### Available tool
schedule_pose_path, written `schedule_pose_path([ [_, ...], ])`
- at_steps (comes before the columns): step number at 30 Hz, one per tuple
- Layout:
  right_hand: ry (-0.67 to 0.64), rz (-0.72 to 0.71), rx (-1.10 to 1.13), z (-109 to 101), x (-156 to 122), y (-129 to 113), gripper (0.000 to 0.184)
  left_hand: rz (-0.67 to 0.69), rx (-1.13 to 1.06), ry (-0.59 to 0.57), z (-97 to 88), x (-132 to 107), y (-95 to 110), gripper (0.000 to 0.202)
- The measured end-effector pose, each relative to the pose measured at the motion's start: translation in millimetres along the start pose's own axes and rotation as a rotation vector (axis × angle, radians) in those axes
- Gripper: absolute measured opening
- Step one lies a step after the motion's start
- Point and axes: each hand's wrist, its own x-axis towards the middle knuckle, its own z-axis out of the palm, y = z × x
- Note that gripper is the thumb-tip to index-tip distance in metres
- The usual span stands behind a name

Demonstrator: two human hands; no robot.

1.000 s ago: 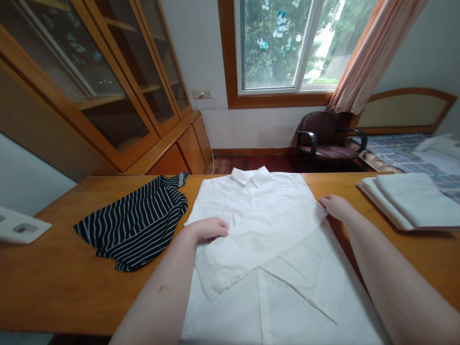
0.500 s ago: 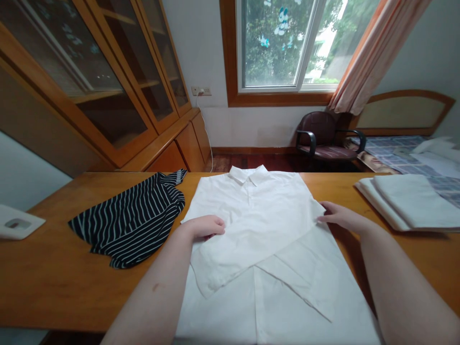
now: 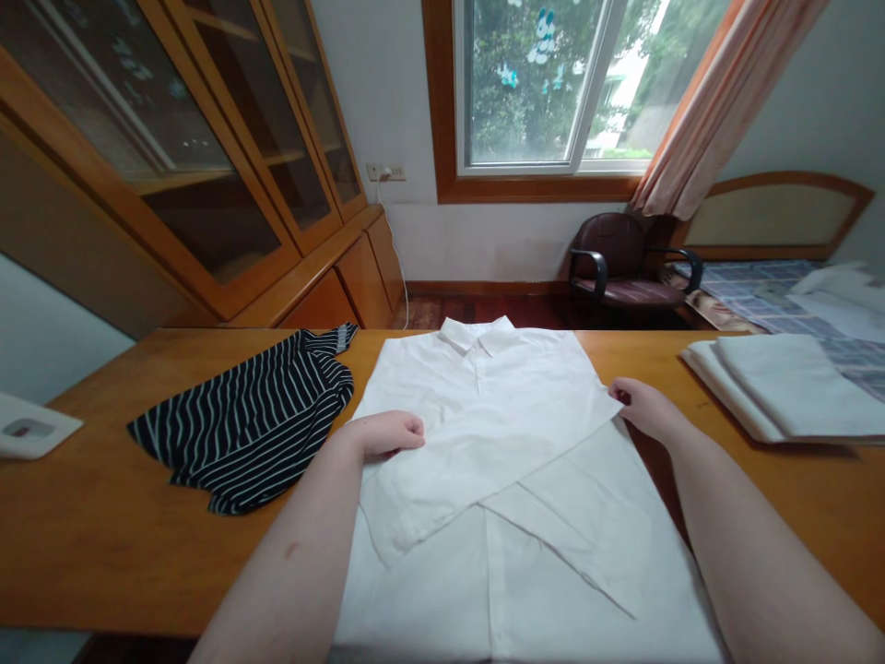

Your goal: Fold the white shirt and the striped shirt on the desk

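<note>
A white button-up shirt lies front side up across the table, its collar at the far edge. Both sleeves are folded inward and cross over the front, with the cuffs pointing down to either side. My left hand is closed on the fabric at the shirt's left side, near the folded sleeve. At the right side, my right hand pinches the shirt's edge where the sleeve bends. The fingertips of both hands are partly hidden.
On the wooden table, a black-and-white striped garment lies at left, near a white object. Folded white cloth rests at right. Beyond the table stand a glass-door cabinet, an armchair and a bed.
My right hand has shifted slightly up with the shirt's right edge, and the fabric between the hands looks tauter. My left hand has moved slightly left.
</note>
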Motion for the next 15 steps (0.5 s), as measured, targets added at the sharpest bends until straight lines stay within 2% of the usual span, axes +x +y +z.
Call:
schedule_pose_path([
  [3, -0.044, -0.092, 0.082, 0.2, 1.4, 8.1, 0.019, -0.010, 0.040, 0.008, -3.2, -1.3, -0.4, 0.019],
  [9, -0.157, -0.065, 0.208, -10.7, -5.7, 8.1, 0.022, -0.036, 0.073, 0.050, -3.8, -4.0, 1.2, 0.019],
  [12, -0.159, 0.007, 0.326, -14.4, -7.9, 4.4, 0.039, -0.042, 0.073, 0.057, -2.4, -3.2, 0.8, 0.023],
  [15, -0.078, 0.137, 0.273, -11.1, -4.5, 2.1, 0.045, -0.047, 0.080, 0.074, -2.1, -2.2, 0.7, 0.027],
])
